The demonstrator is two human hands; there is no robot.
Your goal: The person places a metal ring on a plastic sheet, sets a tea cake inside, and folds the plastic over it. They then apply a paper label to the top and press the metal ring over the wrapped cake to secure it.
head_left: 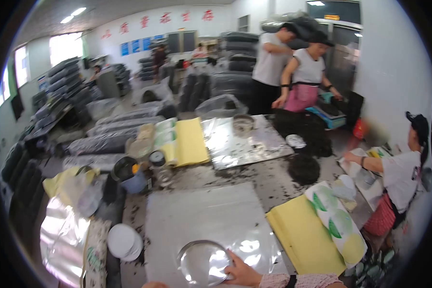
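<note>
- Right hand (pixel 245 272) is down at the bottom edge, fingertips at the right side of a round metal piece (pixel 181 259). Can't tell if it's properly pinching the rim or just touching it, since the underside of the fingers doesn't show.
- Left hand (pixel 155 284) is basically cropped out, only a sliver at the bottom edge, so no clue on its grip.
- The metal piece itself sits on a smooth, glossy sheet (pixel 197 216), near the sheet's lower middle. Shiny thin rim, but glare makes it tough to say if it's an open ring or a shallow dish.
- The sheet's lower edge is cut off by the frame, and bright reflections wash out its right half.
- Right of it: a matte yellow stack (pixel 302 235), flat with a straight edge, next to a white pack with green print (pixel 336 223), soft-looking and rounded.
- Left: white round lids or discs (pixel 125 241), smooth, overlapping.
- Past the sheet, a fuzzy dark clump (pixel 304 169) and dark flecks all over the tabletop (pixel 225 175). Material's too blurry to call.
- Blue tub (pixel 134 182) on the left, contents dark and hard to make out.
</note>
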